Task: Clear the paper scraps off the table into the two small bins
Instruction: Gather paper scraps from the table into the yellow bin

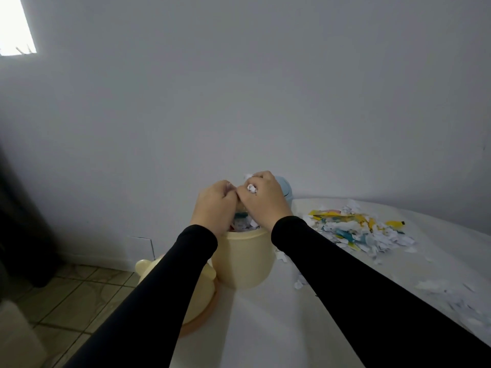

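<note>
A small cream bin [244,258] stands open on the white table [265,328], filled to the rim with paper scraps [243,224]. Both hands hover together just above its mouth. My right hand [263,199] grips a wad of white scraps that pokes out between its curled fingers. My left hand [215,205] is curled too, touching the right one; what it holds is hidden. Behind the right hand peeks the domed top of a pale blue bin [285,188]. A big pile of white, yellow and blue scraps [356,229] lies on the table to the right.
The cream bin's lid [204,274] lies beside it at the table's left edge, partly under my left sleeve. Loose white scraps [451,296] are scattered at the right and near the bin's base [299,282]. A tiled floor lies left; a wall rises close behind.
</note>
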Motion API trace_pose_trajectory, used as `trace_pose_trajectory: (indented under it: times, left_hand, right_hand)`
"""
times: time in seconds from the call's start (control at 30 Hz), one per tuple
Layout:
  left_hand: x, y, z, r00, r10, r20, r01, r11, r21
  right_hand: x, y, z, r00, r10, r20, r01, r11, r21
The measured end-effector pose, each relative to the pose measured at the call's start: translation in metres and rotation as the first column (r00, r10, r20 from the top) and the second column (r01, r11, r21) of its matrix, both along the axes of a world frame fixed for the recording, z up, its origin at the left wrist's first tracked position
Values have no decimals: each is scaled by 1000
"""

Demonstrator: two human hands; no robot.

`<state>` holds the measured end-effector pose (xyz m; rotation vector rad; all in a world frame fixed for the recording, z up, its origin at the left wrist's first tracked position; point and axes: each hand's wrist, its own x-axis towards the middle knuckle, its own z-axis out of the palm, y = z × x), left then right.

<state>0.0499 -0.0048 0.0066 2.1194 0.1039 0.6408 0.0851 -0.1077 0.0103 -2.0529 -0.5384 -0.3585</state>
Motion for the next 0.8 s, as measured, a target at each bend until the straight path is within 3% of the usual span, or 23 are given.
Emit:
trace_pose_trajectory:
  times: [0.1, 0.23, 0.4, 0.73, 0.8]
  left_hand:
    - [2, 1, 2, 994, -51, -99, 50, 999, -7]
    - [3, 1, 5, 985, -70, -155, 71, 997, 1]
    - [-1, -1, 12, 960, -118, -254, 125, 992, 13]
    - [-12, -1, 22, 934, -180, -310, 208, 976, 60]
    - [-14, -2, 26, 929, -152, -337, 217, 962, 164]
  right_hand:
    - [-1, -2, -4, 999, -21, 35, 20, 1000, 8]
    - [-3, -4, -4, 999, -2, -38, 2, 1000, -6]
    - [-4, -5, -3, 999, 17, -41, -23, 990, -143]
    - [-7, -19, 2, 987, 42, -152, -78, 968, -240]
    - [-8, -22, 3, 986, 26, -164, -79, 941, -328]
